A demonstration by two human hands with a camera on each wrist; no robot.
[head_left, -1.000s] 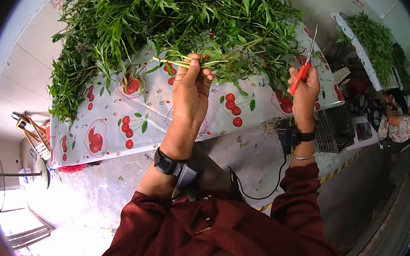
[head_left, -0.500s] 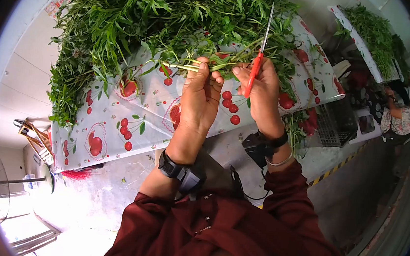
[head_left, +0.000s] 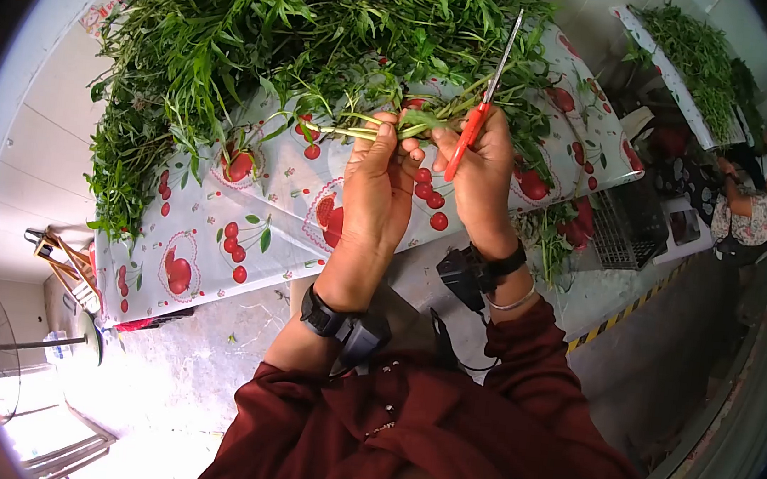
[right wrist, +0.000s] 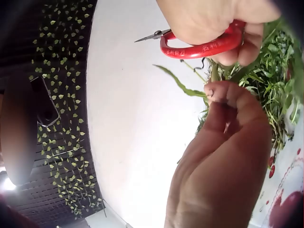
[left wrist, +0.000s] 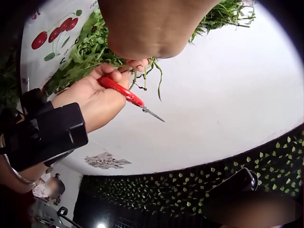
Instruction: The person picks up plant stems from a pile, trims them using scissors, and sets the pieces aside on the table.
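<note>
My left hand (head_left: pixel 377 193) pinches a small bunch of green stems (head_left: pixel 343 131) between thumb and fingers, cut ends pointing left. Close beside it, my right hand (head_left: pixel 485 175) holds red-handled scissors (head_left: pixel 470 139), their blades together and pointing up and away. The right thumb and fingertips are at the leafy side of the same bunch. In the right wrist view the scissors' red handle loop (right wrist: pixel 199 51) hangs round the palm, and a long narrow leaf (right wrist: pixel 183 85) sticks out by the left fingertips. Behind both hands lies a large heap of leafy greens (head_left: pixel 265 34).
The heap covers the back of a table with a cherry-print cloth (head_left: pixel 213 288). Under its right end are a black crate (head_left: pixel 629 231) and more greens (head_left: pixel 549 246). Farther right, another table bears greens (head_left: pixel 695 76), with a seated person (head_left: pixel 750 219) nearby. A fan (head_left: pixel 0 341) stands left.
My right hand has come in from the right with the scissors and is now beside the left hand at the stems. The left hand has shifted slightly right, still pinching the bunch.
</note>
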